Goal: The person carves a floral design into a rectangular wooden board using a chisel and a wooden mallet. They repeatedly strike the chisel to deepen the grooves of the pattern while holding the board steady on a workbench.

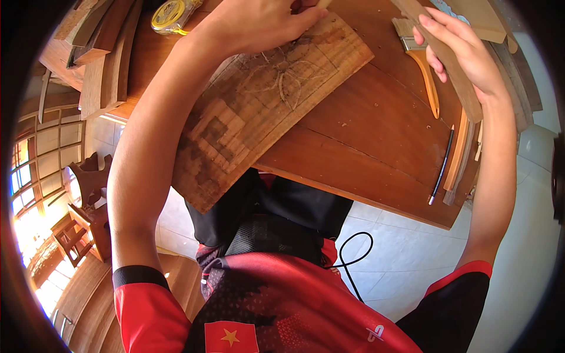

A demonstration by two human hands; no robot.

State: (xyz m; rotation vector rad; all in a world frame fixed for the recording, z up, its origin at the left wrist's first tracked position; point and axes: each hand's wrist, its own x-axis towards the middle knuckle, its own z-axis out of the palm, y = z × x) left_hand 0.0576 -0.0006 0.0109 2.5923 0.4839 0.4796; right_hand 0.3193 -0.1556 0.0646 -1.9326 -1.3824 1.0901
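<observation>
The two hands are well apart. The left hand (268, 26) is bent over the upper part of the wooden board (253, 117), its thumb against a pale piece (322, 3); the top edge cuts off the fingers, so I cannot tell how firmly they close. The right hand (462, 50) is curled around one wooden strip (450, 62), thumb on top, fingertips showing beneath.

There is one board, partly over the table (359, 153), its near end overhanging the edge above the person's lap. Its long axis slants from lower left to upper right, and its face bears dark carved or burnt lines. The strip runs from upper left to lower right.

Farther out are one paintbrush (422, 67), bristles up and handle toward the person; one pencil (442, 165), near the right edge; one yellow tape measure (172, 16); and several wood pieces (109, 70) at upper left.
</observation>
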